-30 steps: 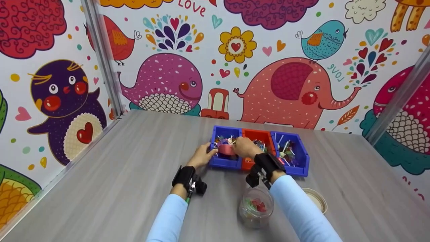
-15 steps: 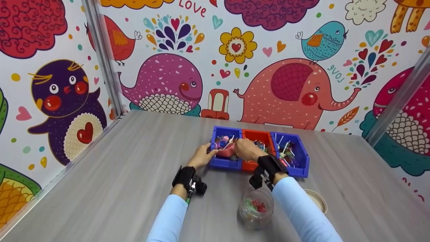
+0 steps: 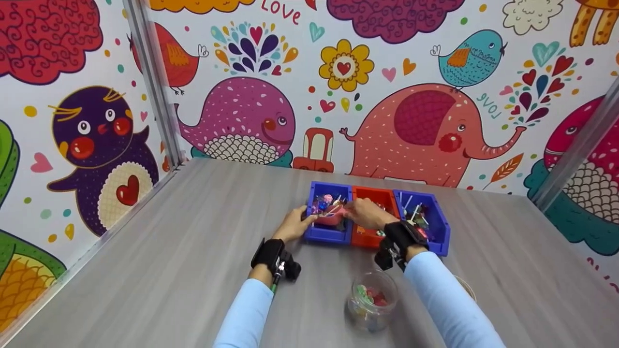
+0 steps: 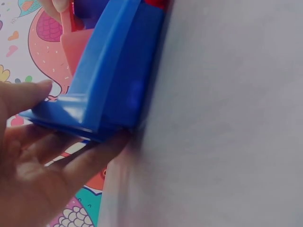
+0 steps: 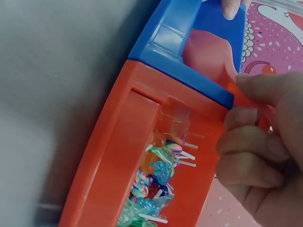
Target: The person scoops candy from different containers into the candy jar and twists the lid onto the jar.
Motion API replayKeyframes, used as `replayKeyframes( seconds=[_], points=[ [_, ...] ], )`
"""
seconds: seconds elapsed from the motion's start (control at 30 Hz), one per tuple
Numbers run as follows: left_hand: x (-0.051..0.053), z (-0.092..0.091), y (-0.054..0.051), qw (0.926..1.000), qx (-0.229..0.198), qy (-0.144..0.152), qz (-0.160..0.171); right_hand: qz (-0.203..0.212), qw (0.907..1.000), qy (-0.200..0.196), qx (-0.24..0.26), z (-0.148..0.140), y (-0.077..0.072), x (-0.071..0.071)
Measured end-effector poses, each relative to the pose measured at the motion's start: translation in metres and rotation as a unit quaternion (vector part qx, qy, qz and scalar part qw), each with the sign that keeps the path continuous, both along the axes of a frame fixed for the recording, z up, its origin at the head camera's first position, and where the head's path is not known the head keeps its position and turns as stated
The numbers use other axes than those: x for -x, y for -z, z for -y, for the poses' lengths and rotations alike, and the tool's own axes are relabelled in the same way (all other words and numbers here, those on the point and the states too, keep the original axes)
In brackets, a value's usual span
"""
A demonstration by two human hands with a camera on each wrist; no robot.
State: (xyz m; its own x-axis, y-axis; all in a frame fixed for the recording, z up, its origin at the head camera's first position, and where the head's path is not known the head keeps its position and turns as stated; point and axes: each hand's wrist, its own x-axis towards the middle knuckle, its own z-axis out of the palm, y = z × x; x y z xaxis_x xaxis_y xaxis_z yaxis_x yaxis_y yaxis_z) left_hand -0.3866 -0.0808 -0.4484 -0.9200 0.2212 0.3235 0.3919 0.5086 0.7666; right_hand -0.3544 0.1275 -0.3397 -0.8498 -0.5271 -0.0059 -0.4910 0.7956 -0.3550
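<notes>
Your left hand (image 3: 292, 224) grips the left blue bin (image 3: 329, 236), thumb over the rim, fingers outside the wall. Good brace; hold it firm, since the bin probably slides if you push the scoop hard. Your right hand (image 3: 366, 213) pinches the handle of the pink scoop (image 3: 331, 220), other fingers curled in. The scoop sits inside that bin, toward its front, with wrapped candies (image 3: 328, 199) behind it. A stick lies across its mouth; can't tell how full it is. Best to work the edge in low under the pile, then level the mouth before lifting, or the sticks may tip out. Clear the wall shared with the red bin (image 3: 363, 240). Mind your right forearm too: the open jar (image 3: 371, 309) stands near it.
</notes>
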Motion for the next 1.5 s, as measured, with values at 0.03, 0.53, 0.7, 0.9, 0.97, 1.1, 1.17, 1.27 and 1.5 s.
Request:
replayKeyframes(
  seconds=[0.03,0.53,0.7,0.9,0.97,1.1,1.17,1.27,1.5],
  points=[
    [-0.006,-0.001,-0.006,1.0000,-0.001,0.001,-0.003,0.008,0.9999,0.006,0.004,0.000,0.000,0.000],
    [-0.037,-0.011,-0.035,0.9997,0.007,-0.015,0.017,-0.043,0.9982,-0.008,0.041,-0.003,0.009,0.003],
    [-0.008,-0.006,-0.001,0.9995,0.023,-0.020,-0.013,-0.057,0.9970,-0.010,0.051,-0.006,0.013,0.004],
    [0.017,-0.002,0.025,0.9992,0.011,-0.005,-0.039,-0.031,0.9956,-0.005,0.088,-0.011,0.015,0.005],
    [-0.009,-0.006,-0.005,0.9998,0.010,-0.015,0.004,-0.016,0.9953,0.003,0.095,-0.012,0.015,0.005],
    [-0.030,-0.010,-0.032,0.9985,0.010,-0.024,0.049,0.011,0.9939,0.024,0.107,-0.013,0.014,0.004],
    [-0.021,-0.006,-0.021,0.9997,0.007,-0.011,0.020,0.022,0.9926,0.032,0.115,-0.014,0.013,0.003],
    [-0.010,-0.003,-0.010,0.9998,0.005,-0.006,0.020,0.034,0.9903,0.039,0.129,-0.015,0.015,0.003],
    [-0.039,-0.007,-0.039,0.9990,0.015,-0.021,0.036,0.040,0.9850,0.044,0.162,-0.019,0.019,0.002]
  ],
)
